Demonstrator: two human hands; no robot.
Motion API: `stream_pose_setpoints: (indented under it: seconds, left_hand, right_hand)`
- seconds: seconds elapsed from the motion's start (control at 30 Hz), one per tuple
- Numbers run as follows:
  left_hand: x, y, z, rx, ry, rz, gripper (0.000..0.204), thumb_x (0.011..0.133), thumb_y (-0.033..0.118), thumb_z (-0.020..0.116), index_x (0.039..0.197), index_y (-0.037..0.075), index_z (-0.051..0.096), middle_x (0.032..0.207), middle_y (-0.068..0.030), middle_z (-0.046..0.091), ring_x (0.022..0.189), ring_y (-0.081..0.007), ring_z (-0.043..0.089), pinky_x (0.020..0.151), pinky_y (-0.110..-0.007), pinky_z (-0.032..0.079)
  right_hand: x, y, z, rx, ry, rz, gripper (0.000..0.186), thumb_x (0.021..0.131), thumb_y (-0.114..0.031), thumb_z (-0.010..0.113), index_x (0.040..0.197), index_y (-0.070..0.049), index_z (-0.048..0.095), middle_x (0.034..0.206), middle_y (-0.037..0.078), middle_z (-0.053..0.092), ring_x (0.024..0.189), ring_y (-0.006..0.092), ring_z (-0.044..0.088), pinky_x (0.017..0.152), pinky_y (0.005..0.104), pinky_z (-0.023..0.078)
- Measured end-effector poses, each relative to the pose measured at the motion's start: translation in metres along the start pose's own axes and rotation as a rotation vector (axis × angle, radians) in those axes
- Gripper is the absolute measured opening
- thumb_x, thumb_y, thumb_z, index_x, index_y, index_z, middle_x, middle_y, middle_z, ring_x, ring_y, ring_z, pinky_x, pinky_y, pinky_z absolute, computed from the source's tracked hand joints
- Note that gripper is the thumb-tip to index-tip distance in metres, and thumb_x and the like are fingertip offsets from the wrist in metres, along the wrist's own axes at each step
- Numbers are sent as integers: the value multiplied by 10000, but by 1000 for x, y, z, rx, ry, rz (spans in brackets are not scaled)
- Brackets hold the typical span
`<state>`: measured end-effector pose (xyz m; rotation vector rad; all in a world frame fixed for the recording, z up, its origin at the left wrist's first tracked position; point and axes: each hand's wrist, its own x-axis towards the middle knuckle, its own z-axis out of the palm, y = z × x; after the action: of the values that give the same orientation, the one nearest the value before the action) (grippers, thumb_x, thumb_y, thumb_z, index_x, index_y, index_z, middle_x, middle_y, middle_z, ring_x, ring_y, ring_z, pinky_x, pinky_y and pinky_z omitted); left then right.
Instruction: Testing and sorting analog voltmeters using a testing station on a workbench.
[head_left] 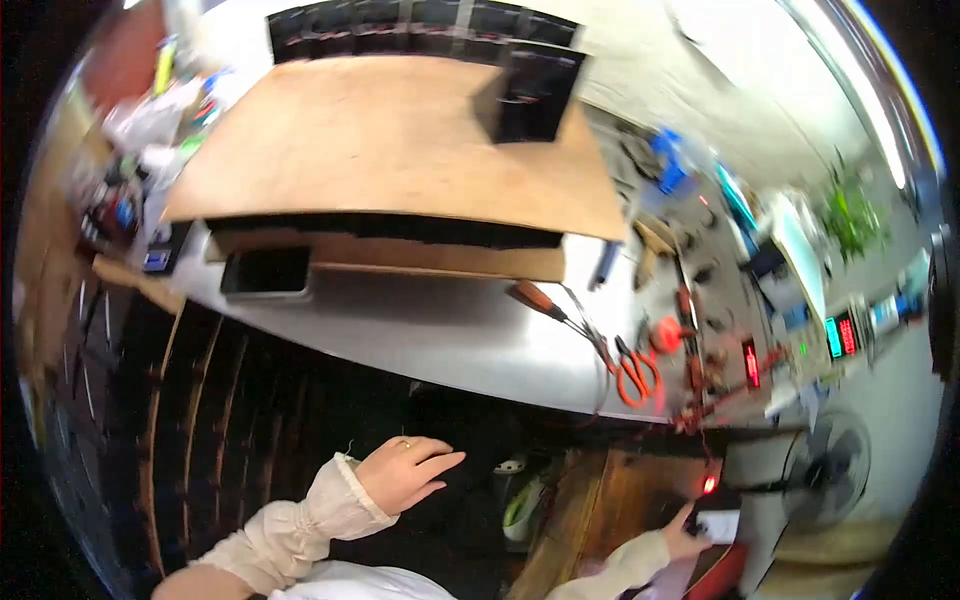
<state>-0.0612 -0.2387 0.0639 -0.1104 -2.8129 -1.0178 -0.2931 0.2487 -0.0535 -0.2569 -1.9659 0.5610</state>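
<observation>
My left hand hangs below the table's front edge, over the dark space near my lap. Its fingers are stretched out and hold nothing. Low on the right, my right hand reaches beside the brown wooden surface. Its fingers curl at a small white rectangular thing with a dark part next to it. Blur hides what exactly they grip. A small red light glows just above that hand.
A brown board lies over a carton on the metal table, with a black box standing on it. A phone, orange-handled scissors and a wooden-handled tool lie nearby. A fan stands at right.
</observation>
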Motion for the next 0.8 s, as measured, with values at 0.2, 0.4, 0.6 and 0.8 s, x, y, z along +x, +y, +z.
stream_pose_setpoints:
  seconds: [0.2,0.4,0.6,0.8]
  left_hand:
    - [23,21,-18,-140,354,-15,748,834,188,730,1461,18,359,1451,-224,385,1304,-392,435,1085,-473,372]
    - [69,-32,-31,-146,482,-83,1093,638,146,837,1519,39,200,1413,-228,404,1282,-412,415,1087,-478,326]
    - [80,-60,-55,-244,345,-88,1065,685,212,833,1531,119,194,1408,-219,427,1297,-406,412,1101,-464,298]
    - [79,-57,-59,-166,233,-156,1131,709,238,830,1550,84,90,1510,-249,308,1370,-412,345,1141,-460,241]
  right_hand:
    - [-68,-296,-56,401,-515,-189,1025,666,-259,858,1435,122,297,1442,346,371,1361,393,388,1146,453,284]
    - [-94,-414,-49,529,-1003,-529,1100,593,-225,875,1456,98,275,1367,322,460,1176,476,502,977,493,399]
    - [-89,-386,-44,694,-1077,-263,763,732,-39,790,1395,44,423,1271,187,553,1074,295,590,878,362,482]
    - [-99,-370,-67,766,-1182,190,385,769,-40,784,1101,17,598,973,118,626,817,196,632,758,308,514]
